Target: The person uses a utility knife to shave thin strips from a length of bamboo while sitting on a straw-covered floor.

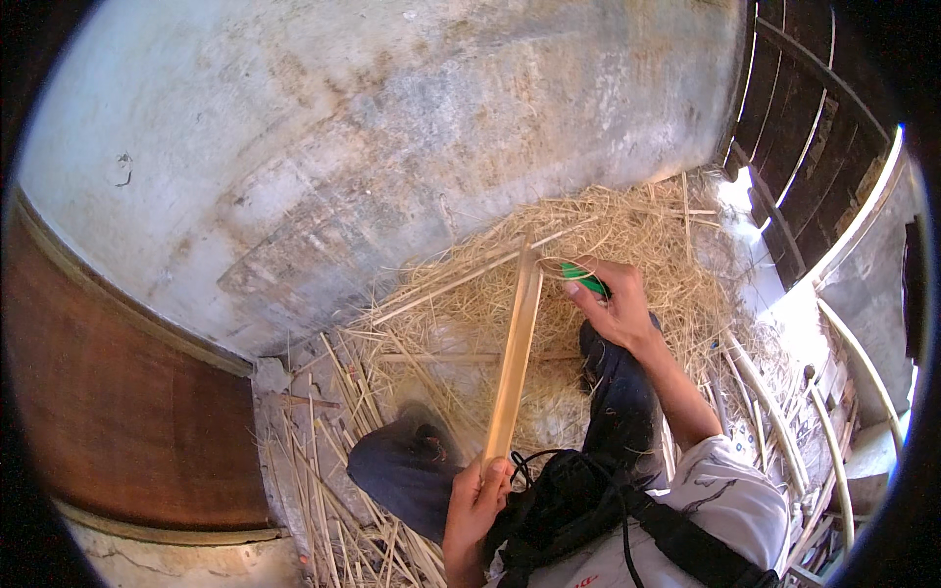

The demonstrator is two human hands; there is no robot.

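- Head view: bamboo strip (513, 363) is my landmark; it slants up between my knees, near end toward my body, far end over the shavings (637, 230).
- Left hand (477, 502): fingers wrapped round the strip's near end, thumb on top.
- Right hand (619, 302): closed on a green-handled tool (586, 281), just right of the strip's far end. Blade too small to make out; can't tell if it touches the strip.
- Risk: tool could slip off the smooth face if its angle is poor; right knee, in dark trousers (627, 407), sits just right of the strip.
- Risk: strip could twist, since I see only one hand holding it; a pull toward me could run at my left fingers.
- Risk: too deep a bite could split it along the grain.
- Strip: long, straight, narrow, yellowish, looks slightly troughed, probably stiff.
- Shavings: dry, curly, straw-coloured, tangled, beyond and around the strip.
- Thin sticks (328, 500), pale and straight, scattered left of the strip; bent poles (772, 421) well to its right.
- Wall (392, 147) past the strip's far end: stained, blotchy, hard-looking.
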